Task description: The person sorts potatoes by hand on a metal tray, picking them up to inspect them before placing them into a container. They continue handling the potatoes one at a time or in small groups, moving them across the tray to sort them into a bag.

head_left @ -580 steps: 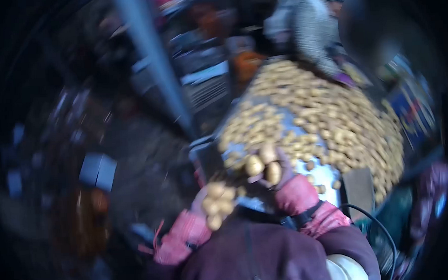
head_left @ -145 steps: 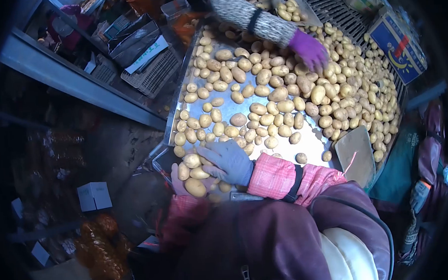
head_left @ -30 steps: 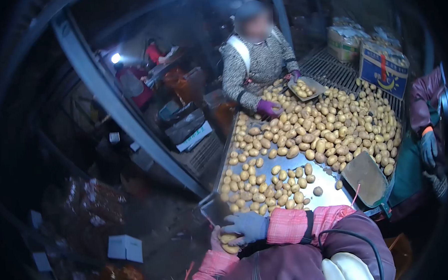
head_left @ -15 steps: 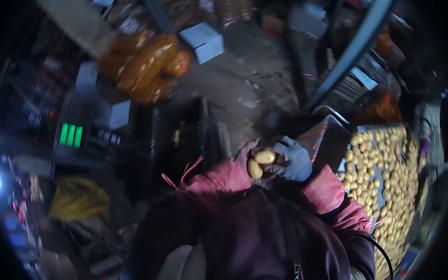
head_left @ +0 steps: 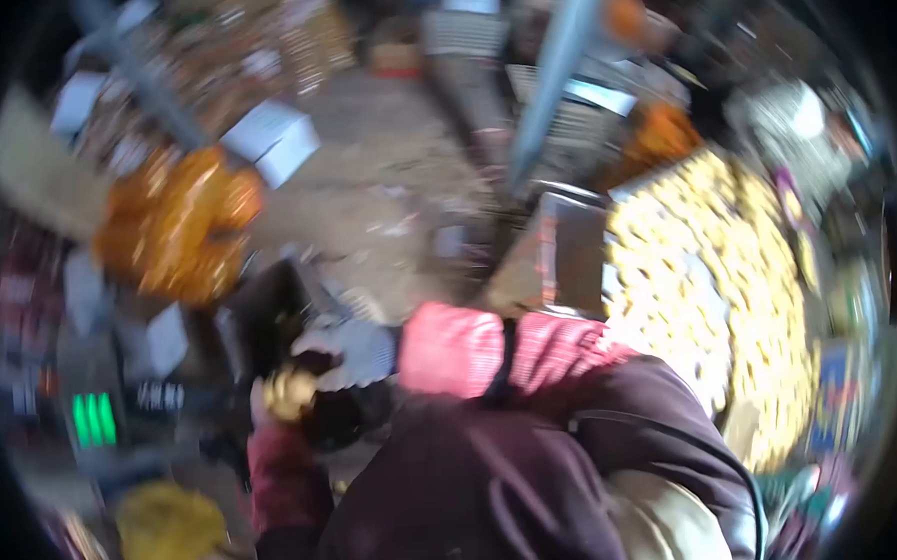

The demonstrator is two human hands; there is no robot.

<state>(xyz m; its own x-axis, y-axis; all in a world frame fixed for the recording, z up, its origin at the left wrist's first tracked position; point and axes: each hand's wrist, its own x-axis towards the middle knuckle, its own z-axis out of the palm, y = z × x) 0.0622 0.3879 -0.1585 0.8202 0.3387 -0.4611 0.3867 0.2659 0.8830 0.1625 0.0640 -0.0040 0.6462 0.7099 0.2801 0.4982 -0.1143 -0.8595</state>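
Observation:
Smeared by motion, my left hand (head_left: 261,400) is at the lower left with its pink sleeve below it. It is closed around pale yellow potatoes (head_left: 291,391); their exact number is blurred. My right hand (head_left: 357,352), in a grey glove, reaches across from the right, just above and beside those potatoes. Its fingers are too blurred to show whether they grip anything. Close beyond both hands stands a dark crate (head_left: 265,313), its inside mostly in shadow.
To my right, a broad sorting surface is covered with many potatoes (head_left: 760,306), beside a metal chute (head_left: 575,249). Orange bags (head_left: 181,227) and a white box (head_left: 272,143) lie ahead left. A scale with a green display (head_left: 94,420) stands left; a blue-grey post (head_left: 554,70) rises ahead.
My view has turned to the right. Both hands have swung left across my body, with potatoes still in my left hand. The right glove has shifted from beside the potatoes to above them.

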